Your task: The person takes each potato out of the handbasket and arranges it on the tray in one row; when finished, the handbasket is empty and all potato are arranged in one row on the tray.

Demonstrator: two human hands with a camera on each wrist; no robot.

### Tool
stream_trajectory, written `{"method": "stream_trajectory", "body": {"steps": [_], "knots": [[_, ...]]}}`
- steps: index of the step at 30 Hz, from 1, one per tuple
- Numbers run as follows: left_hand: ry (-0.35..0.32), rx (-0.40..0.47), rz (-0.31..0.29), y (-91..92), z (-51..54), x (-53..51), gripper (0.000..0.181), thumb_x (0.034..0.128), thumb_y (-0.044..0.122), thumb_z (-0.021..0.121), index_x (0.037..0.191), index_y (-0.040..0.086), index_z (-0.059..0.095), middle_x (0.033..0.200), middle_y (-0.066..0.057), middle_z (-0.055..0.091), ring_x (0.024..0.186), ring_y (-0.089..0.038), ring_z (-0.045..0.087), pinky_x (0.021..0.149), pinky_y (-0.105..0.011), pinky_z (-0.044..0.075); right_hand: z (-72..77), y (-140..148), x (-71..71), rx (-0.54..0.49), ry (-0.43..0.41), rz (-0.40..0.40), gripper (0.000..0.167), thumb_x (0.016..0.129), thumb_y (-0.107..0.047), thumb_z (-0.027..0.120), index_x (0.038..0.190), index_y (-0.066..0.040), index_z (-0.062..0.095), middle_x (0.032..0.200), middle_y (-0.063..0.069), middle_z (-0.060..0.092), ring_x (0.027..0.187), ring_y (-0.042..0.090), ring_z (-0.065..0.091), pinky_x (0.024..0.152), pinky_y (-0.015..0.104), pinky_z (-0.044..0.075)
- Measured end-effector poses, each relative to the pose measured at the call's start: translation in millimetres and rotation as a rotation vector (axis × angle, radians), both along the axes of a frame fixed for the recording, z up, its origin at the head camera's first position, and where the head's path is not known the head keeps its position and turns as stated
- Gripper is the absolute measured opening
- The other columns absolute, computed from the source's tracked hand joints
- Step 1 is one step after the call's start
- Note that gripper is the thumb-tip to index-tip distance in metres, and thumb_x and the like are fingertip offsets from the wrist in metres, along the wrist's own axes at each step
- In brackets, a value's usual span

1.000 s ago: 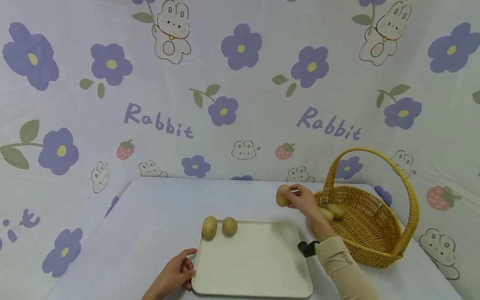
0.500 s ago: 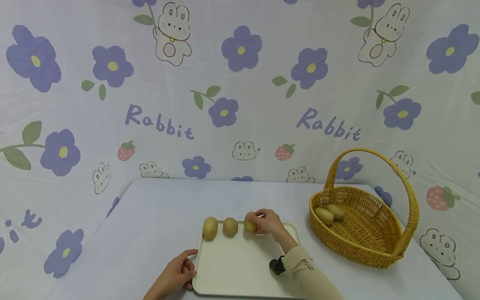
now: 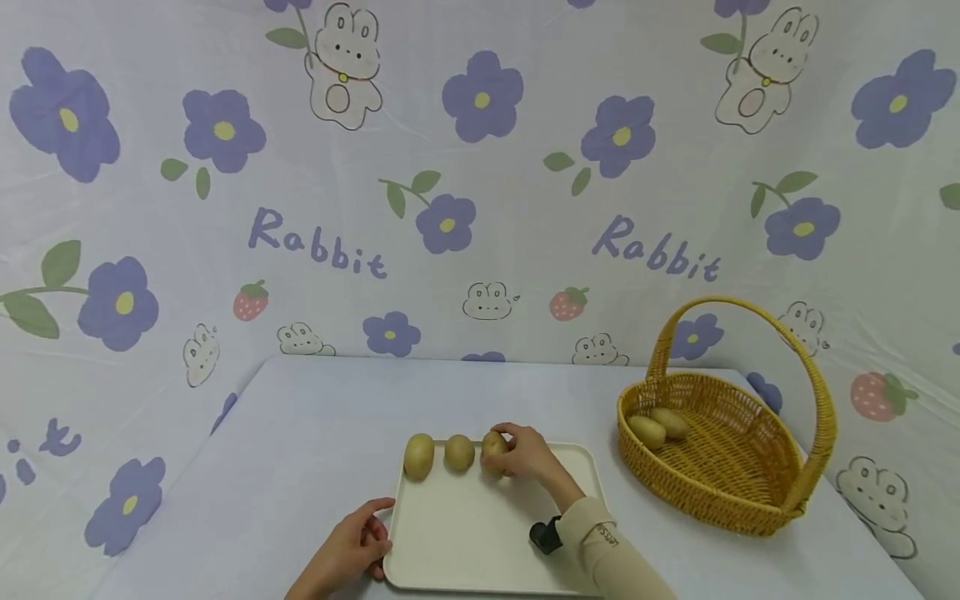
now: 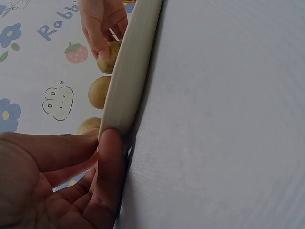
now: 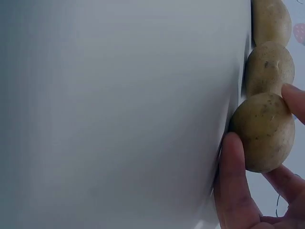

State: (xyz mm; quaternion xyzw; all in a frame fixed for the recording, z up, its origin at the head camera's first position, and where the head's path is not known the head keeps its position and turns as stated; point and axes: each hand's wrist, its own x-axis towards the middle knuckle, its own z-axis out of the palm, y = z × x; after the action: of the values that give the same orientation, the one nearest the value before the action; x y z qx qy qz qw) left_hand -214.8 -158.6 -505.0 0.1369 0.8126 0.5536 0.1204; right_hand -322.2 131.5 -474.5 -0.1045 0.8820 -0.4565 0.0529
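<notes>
I see right hand (image 3: pixel 529 455) pinching oval tan potato (image 5: pixel 262 133), left hand (image 3: pixel 349 543) pinching 9 o'clock rim of cream rectangular tray (image 3: pixel 472 533).

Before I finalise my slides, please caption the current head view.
Right hand holds a potato beside two others at the far edge of a tray, whose side the left hand grips.

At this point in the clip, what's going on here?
A person's right hand holds a potato at the far edge of a cream tray, in line with two other potatoes there. The left hand pinches the tray's left edge. Two more potatoes lie in the wicker basket to the right.
</notes>
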Motion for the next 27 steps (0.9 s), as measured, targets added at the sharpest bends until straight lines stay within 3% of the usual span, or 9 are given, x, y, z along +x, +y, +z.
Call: {"method": "stream_trajectory", "body": {"steps": [4,11,19,27], "knots": [[0.004,0.003,0.002,0.0,1.3,-0.3,0.056,0.084,-0.004,0.061,0.133,-0.012,0.035,0.08,-0.006,0.05,0.059,-0.017,0.055,0.048,-0.026,0.051,-0.4,0.5,0.2,0.02,0.017,0.021,0.057,0.072,-0.015,0.077,0.123,0.0,0.056,0.088,0.014,0.064,0.062,0.014,0.058,0.054,0.023,0.049],[0.007,0.016,-0.015,-0.5,2.2,0.1,0.057,0.084,-0.002,0.061,0.133,-0.012,0.035,0.08,-0.005,0.05,0.059,-0.016,0.055,0.048,-0.025,0.05,1.0,2.7,3.5,0.06,0.032,-0.041,0.052,0.071,-0.02,0.079,0.115,0.0,0.059,0.093,0.015,0.062,0.065,0.015,0.058,0.053,0.025,0.051],[0.012,0.054,-0.032,-1.9,-0.3,-0.5,0.057,0.085,-0.003,0.06,0.134,-0.013,0.033,0.08,-0.006,0.049,0.057,-0.014,0.055,0.049,-0.027,0.052,0.9,2.3,3.9,0.106,0.075,-0.041,0.054,0.069,-0.023,0.08,0.113,0.0,0.06,0.098,0.017,0.058,0.083,0.022,0.056,0.062,0.027,0.049],[0.013,0.056,-0.032,-1.8,0.2,0.0,0.057,0.0849,-0.003,0.06,0.134,-0.013,0.033,0.08,-0.006,0.05,0.057,-0.013,0.055,0.048,-0.027,0.052,3.0,2.8,4.3,0.13,0.082,-0.036,0.053,0.069,-0.022,0.078,0.114,-0.001,0.061,0.094,0.013,0.061,0.082,0.021,0.055,0.063,0.029,0.048]]}}
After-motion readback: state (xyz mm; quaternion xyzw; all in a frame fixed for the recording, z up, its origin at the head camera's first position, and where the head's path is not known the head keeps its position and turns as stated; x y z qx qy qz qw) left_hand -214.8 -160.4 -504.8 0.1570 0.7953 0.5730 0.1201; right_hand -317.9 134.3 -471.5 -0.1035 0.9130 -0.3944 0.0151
